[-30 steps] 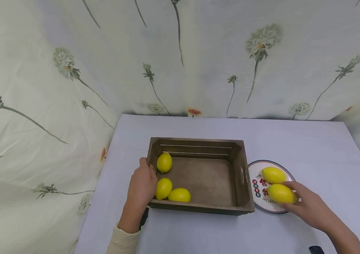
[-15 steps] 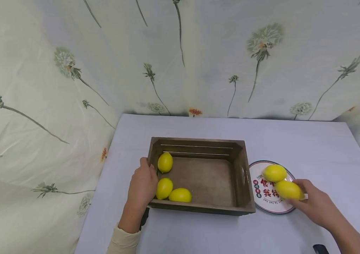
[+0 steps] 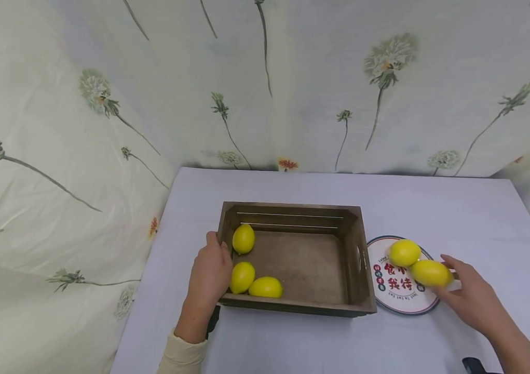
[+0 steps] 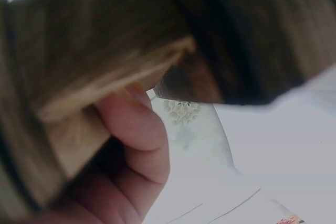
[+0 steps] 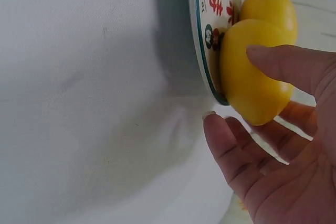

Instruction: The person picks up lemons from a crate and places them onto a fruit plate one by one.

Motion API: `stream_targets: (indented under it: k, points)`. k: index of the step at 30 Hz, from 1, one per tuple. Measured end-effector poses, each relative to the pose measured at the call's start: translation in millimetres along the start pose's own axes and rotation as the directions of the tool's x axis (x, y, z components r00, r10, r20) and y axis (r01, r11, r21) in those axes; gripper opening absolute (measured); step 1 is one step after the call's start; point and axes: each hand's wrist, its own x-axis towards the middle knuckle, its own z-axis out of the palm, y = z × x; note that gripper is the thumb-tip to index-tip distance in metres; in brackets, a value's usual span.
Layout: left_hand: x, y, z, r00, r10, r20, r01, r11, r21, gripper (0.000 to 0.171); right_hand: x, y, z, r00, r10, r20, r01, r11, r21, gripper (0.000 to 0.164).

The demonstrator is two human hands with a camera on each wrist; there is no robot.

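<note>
My left hand (image 3: 211, 272) grips the left end of a brown wooden crate (image 3: 297, 267). In the left wrist view, its fingers (image 4: 142, 129) curl through the crate's handle opening. Three yellow lemons lie inside: one lemon (image 3: 243, 239) at the back left, another lemon (image 3: 242, 278) and a third lemon (image 3: 266, 287) at the front left. Right of the crate, two lemons sit on a round white plate (image 3: 381, 249) with red characters. My right hand (image 3: 472, 296) is at the nearer lemon (image 3: 431, 273), thumb touching it, fingers loosely spread. The farther lemon (image 3: 404, 253) lies against it.
A white cloth covers the table (image 3: 293, 345). Behind and to the left hangs a pale curtain (image 3: 302, 104) printed with dandelions. The plate's left edge lies close beside the crate's right end. A dark strap part (image 3: 474, 365) shows under the right wrist.
My right hand has moved right with the nearer lemon, set it at the plate's right side and loosened its fingers. The farther lemon has turned slightly. The left hand and crate stay put.
</note>
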Motion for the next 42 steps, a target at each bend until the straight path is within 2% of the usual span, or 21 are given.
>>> stream_targets:
  k: [12,42]
  points:
    - [1.2,-0.5,1.0,1.0,-0.008,0.006,0.008,1.0,0.0,0.028,0,6,2,0.998,0.042,0.039,-0.043,0.999,0.032,0.091]
    - [0.1,1.1,-1.0,1.0,-0.012,0.011,0.012,1.0,0.008,0.031,-5,-6,-15,0.999,0.01,0.036,-0.011,1.0,0.016,0.08]
